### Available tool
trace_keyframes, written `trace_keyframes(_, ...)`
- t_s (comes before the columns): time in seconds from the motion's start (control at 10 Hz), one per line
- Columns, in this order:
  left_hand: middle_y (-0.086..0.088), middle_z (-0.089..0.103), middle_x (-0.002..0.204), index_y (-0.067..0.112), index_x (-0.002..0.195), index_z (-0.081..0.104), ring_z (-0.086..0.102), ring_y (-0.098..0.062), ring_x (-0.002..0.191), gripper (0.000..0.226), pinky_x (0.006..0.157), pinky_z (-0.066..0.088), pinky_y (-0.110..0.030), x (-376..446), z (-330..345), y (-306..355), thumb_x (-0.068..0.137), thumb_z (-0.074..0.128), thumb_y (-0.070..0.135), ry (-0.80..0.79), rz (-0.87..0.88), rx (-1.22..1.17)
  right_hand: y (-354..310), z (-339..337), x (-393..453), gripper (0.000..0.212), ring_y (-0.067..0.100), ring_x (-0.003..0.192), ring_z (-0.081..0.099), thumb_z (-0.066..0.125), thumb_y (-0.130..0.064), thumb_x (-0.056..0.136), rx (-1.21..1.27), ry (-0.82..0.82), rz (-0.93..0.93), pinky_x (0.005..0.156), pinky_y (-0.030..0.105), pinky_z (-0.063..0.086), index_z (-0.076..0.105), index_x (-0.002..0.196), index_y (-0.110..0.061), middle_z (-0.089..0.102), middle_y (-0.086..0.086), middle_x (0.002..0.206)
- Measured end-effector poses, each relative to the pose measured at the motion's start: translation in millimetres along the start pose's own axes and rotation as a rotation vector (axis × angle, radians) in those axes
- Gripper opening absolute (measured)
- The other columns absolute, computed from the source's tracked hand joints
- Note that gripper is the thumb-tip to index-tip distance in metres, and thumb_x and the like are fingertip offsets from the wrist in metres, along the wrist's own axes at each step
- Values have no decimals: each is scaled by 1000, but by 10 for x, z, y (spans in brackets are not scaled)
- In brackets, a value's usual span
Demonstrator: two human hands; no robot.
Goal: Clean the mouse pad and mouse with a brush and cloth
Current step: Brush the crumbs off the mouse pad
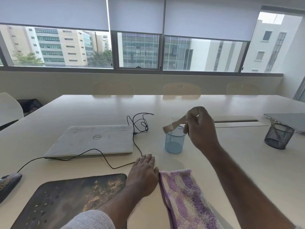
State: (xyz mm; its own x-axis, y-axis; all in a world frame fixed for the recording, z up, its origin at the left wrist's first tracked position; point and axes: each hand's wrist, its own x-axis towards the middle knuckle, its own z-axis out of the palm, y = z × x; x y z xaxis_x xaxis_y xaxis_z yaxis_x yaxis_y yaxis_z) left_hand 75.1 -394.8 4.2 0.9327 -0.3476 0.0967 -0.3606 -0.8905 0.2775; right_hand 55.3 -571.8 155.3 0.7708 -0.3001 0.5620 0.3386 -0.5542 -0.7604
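Observation:
A dark mouse pad (66,197) lies at the front left, strewn with tan crumbs and small droplets. A black wired mouse (9,183), also dusty, sits at the far left edge. My right hand (200,128) grips the handle of a small wooden brush (173,125), bristles pointing left, just above a blue mesh cup (174,142). My left hand (144,172) rests flat on the table at the pad's right corner. Just right of that hand lies a purple and cream striped cloth (186,197).
A closed silver laptop (92,141) lies behind the pad, with the black mouse cable (105,158) looping past it. A dark mesh cup (279,137) and another laptop (288,119) are at the far right. Chairs line the table's far side.

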Motion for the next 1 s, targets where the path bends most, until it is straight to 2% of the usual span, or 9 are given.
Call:
trace_keyframes(0.1, 0, 6, 165, 17, 157, 12, 0, -11, 152, 59, 122, -3, -29, -6, -9, 7, 104, 21, 39, -8, -5, -6, 57, -6, -178, 15, 5, 36, 47, 48, -15, 98, 144, -6, 3, 49, 25, 37, 62, 92, -15, 64, 10, 58)
trace_keyframes(0.2, -2, 9, 165, 15, 157, 15, 3, -13, 152, 59, 122, -2, -30, -2, -22, 26, 104, 22, 38, -11, -12, -8, 84, -22, -330, 18, 20, 42, 51, 51, -6, 99, 262, -37, 32, 45, 27, 43, 67, 92, -11, 65, 12, 60)
trace_keyframes(0.3, -5, 12, 165, 12, 156, 18, 6, -16, 152, 59, 122, -1, -31, -4, -39, 44, 103, 23, 36, -14, -12, -12, 73, -14, -472, 10, 16, 44, 54, 62, -4, 93, 335, -15, 32, 45, 23, 45, 72, 89, -6, 66, 9, 60)
trace_keyframes(0.4, -6, 12, 165, 10, 156, 18, 7, -18, 152, 59, 121, -1, -32, -34, -70, 40, 103, 22, 34, -34, -15, -15, 36, 41, -588, 7, 16, 45, 55, 71, -8, 87, 287, 3, 29, 48, 24, 48, 72, 81, -11, 67, 5, 59)
trace_keyframes(0.5, -8, 16, 164, 8, 155, 21, 11, -20, 151, 59, 122, 2, -34, -46, -157, 18, 103, 24, 35, -79, -4, 11, -56, 93, -715, 11, 13, 47, 57, 69, -7, 89, 214, 0, 12, 53, 28, 51, 70, 83, -16, 68, 2, 62)
trace_keyframes(0.6, -10, 27, 160, 8, 151, 31, 19, -22, 149, 56, 122, 9, -35, -101, -354, -21, 103, 29, 37, -52, 21, 13, -202, 111, -853, 12, 8, 50, 60, 64, -4, 91, 157, -37, -18, 54, 13, 47, 70, 94, -14, 69, -3, 70)
trace_keyframes(0.7, -8, 30, 159, 9, 149, 36, 20, -22, 149, 54, 122, 10, -36, -282, -588, -168, 103, 33, 37, -10, 48, 1, -342, 162, -1012, 17, 1, 49, 58, 61, -3, 92, 176, -47, 3, 50, 6, 42, 68, 99, -17, 69, -9, 72)
trace_keyframes(0.8, -6, 37, 155, 11, 144, 43, 25, -21, 146, 50, 122, 12, -34, -595, -815, -419, 102, 36, 37, 49, 74, 4, -457, 272, -1163, 19, 3, 48, 58, 59, -4, 94, 227, -72, 27, 49, 8, 42, 69, 100, -19, 70, -9, 70)
trace_keyframes(1.0, 6, 20, 163, 20, 154, 28, 12, -8, 150, 55, 123, 9, -28, -1327, -1176, -1213, 104, 30, 42, 102, 7, 17, -631, 568, -1500, 21, 7, 50, 57, 64, -2, 90, 344, -128, 72, 51, 8, 42, 75, 96, -19, 69, 0, 68)
